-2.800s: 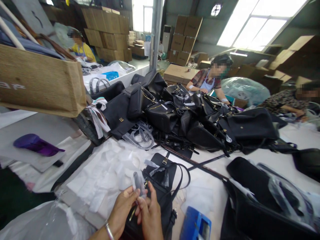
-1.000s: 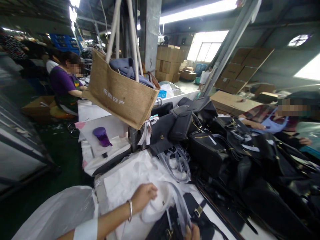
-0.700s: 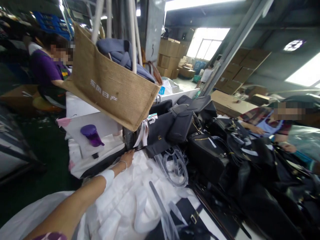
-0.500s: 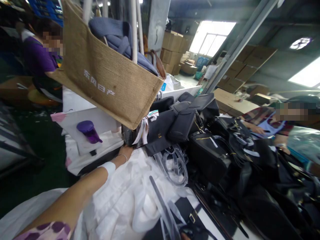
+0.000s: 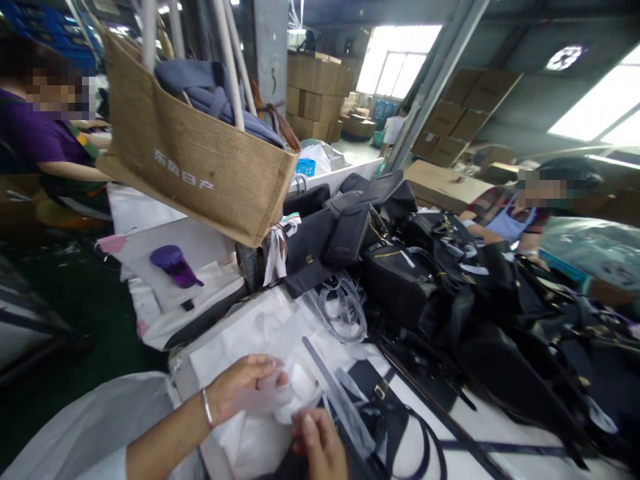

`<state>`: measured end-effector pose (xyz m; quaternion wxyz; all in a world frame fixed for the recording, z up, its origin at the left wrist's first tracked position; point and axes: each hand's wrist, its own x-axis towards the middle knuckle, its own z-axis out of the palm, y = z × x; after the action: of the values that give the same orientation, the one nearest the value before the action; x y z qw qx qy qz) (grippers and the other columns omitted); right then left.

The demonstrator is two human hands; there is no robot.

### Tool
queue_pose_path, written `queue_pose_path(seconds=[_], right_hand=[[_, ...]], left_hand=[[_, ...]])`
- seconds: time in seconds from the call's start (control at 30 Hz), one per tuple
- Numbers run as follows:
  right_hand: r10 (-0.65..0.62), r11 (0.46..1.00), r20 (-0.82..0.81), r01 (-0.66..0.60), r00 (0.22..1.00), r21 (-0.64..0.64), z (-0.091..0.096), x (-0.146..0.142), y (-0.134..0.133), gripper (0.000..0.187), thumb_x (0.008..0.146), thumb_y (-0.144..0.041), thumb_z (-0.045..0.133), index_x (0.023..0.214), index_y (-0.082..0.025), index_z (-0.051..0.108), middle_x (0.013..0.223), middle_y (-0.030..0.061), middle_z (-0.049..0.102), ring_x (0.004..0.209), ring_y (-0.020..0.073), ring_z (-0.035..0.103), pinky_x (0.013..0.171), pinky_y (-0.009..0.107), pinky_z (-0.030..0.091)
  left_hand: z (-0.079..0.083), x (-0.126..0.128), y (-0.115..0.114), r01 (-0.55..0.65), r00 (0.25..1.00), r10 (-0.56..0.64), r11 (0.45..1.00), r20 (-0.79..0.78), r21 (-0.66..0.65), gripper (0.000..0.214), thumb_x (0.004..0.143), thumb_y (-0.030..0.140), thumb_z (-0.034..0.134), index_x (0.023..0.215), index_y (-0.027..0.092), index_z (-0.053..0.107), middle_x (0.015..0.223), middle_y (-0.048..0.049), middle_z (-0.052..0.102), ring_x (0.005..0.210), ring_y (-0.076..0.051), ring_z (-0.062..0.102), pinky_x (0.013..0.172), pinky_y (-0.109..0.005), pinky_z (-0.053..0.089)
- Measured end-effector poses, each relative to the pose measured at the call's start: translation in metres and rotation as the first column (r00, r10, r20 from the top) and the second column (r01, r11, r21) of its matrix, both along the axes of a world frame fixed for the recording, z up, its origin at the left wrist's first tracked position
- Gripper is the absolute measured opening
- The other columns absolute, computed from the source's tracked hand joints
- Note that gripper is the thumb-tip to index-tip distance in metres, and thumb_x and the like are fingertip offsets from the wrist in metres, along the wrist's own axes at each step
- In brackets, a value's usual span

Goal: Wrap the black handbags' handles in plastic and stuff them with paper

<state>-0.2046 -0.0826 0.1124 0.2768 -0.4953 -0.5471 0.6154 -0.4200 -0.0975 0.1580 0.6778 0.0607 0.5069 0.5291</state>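
Note:
My left hand (image 5: 246,383), with a silver bangle at its wrist, is over the white wrapping sheets (image 5: 235,333). Its fingers are curled around a thin translucent sheet (image 5: 267,398), blurred by motion. Close by at the bottom, my right hand (image 5: 320,443) has its fingers bent together; what they hold, if anything, is hidden. A black bag with a gold buckle (image 5: 382,388) lies just right of my hands, partly under a clear plastic strip (image 5: 333,390). Beyond them rests a coil of clear plastic tubing (image 5: 345,310).
Black bags (image 5: 400,273) are heaped along the right side. A jute tote (image 5: 200,153) hangs over the table's far left. A purple cup-shaped thing (image 5: 175,265) sits on a white board. One person in purple (image 5: 45,127) is at left, another in plaid (image 5: 510,213) at right.
My left hand has come back from the far left end of the white sheets to the near middle. My right hand has risen into view at the bottom. The view has shifted right.

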Motion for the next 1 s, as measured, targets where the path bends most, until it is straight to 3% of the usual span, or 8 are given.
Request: queue_pose_path(seconds=[0.1,0.2,0.43,0.57,0.63,0.73,0.87,1.0], right_hand=[[-0.058,0.998,-0.131,0.061,0.990,0.022,0.016,-0.018,-0.017,0.062,0.072,-0.058,0.066,0.122,-0.022,0.054,0.100,0.0085,0.068,0.080,0.0217,0.063,0.069,0.031,0.052],[-0.081,0.997,-0.164,0.078,0.983,-0.029,0.027,-0.013,-0.024,0.070,0.074,-0.050,0.067,0.133,-0.022,0.043,0.089,0.0046,0.066,0.065,0.0163,0.059,0.057,0.026,0.048],[0.012,0.983,-0.214,-0.050,0.977,-0.175,0.034,0.018,-0.033,0.038,0.077,-0.045,0.063,0.101,-0.016,0.057,0.058,-0.0054,0.052,0.041,0.0063,0.037,0.041,0.018,0.026],[0.012,0.973,-0.225,-0.063,0.974,-0.222,0.030,0.025,-0.041,0.030,0.075,-0.046,0.064,0.079,-0.016,0.058,0.057,-0.0036,0.054,0.045,0.0082,0.043,0.045,0.019,0.033],[-0.040,0.990,-0.219,0.010,0.975,-0.137,0.032,0.024,-0.047,0.031,0.073,-0.040,0.067,0.093,-0.017,0.059,0.074,0.0004,0.062,0.061,0.0126,0.054,0.053,0.021,0.041],[-0.074,0.997,-0.204,0.069,0.976,-0.028,0.037,0.018,-0.058,0.060,0.067,-0.030,0.073,0.121,-0.023,0.050,0.105,0.0036,0.064,0.081,0.0170,0.060,0.062,0.024,0.046],[-0.039,0.996,-0.222,0.021,0.974,-0.083,0.036,0.010,-0.072,0.022,0.081,-0.034,0.058,0.096,-0.019,0.057,0.073,0.0003,0.067,0.058,0.0131,0.059,0.052,0.021,0.044],[-0.039,0.996,-0.183,0.024,0.982,-0.085,0.027,0.023,-0.088,0.034,0.092,-0.047,0.042,0.107,-0.018,0.046,0.064,0.0004,0.066,0.042,0.0099,0.053,0.040,0.016,0.034]], left_hand=[[0.006,0.046,-0.012,-0.027,0.995,0.021,0.998,0.100,0.052,0.024,0.078,0.028,0.071,0.095,0.012,0.064,0.091,-0.0110,0.072,0.087,-0.021,0.068,0.077,-0.029,0.050],[0.010,0.069,-0.016,-0.056,0.997,0.054,0.998,0.054,0.041,0.027,0.079,0.032,0.069,0.098,0.013,0.062,0.092,-0.0115,0.072,0.084,-0.022,0.069,0.072,-0.030,0.052],[0.017,0.087,-0.025,-0.056,0.989,0.055,0.998,-0.139,0.002,0.022,0.086,0.032,0.060,0.098,0.014,0.057,0.092,-0.0140,0.072,0.076,-0.023,0.071,0.058,-0.027,0.054],[0.019,0.091,-0.027,-0.131,0.984,0.128,0.991,-0.123,-0.023,0.014,0.085,0.020,0.060,0.097,0.013,0.057,0.094,-0.0155,0.073,0.080,-0.023,0.071,0.058,-0.026,0.056],[0.019,0.094,-0.028,-0.154,0.984,0.150,0.987,-0.093,-0.039,0.010,0.086,0.015,0.058,0.095,0.012,0.058,0.094,-0.0165,0.073,0.079,-0.022,0.072,0.059,-0.026,0.057],[0.022,0.099,-0.031,-0.163,0.986,0.161,0.984,-0.033,-0.073,0.007,0.086,0.010,0.055,0.090,0.010,0.060,0.095,-0.0172,0.073,0.079,-0.021,0.072,0.063,-0.026,0.059],[0.029,0.094,-0.029,-0.175,0.984,0.179,0.976,0.017,-0.129,0.012,0.087,0.005,0.051,0.089,0.009,0.061,0.096,-0.0154,0.072,0.080,-0.018,0.072,0.065,-0.024,0.061],[0.028,0.079,-0.026,-0.192,0.981,0.187,0.975,-0.054,-0.108,0.018,0.088,0.001,0.045,0.091,0.007,0.061,0.097,-0.0162,0.071,0.082,-0.019,0.072,0.062,-0.023,0.061]])
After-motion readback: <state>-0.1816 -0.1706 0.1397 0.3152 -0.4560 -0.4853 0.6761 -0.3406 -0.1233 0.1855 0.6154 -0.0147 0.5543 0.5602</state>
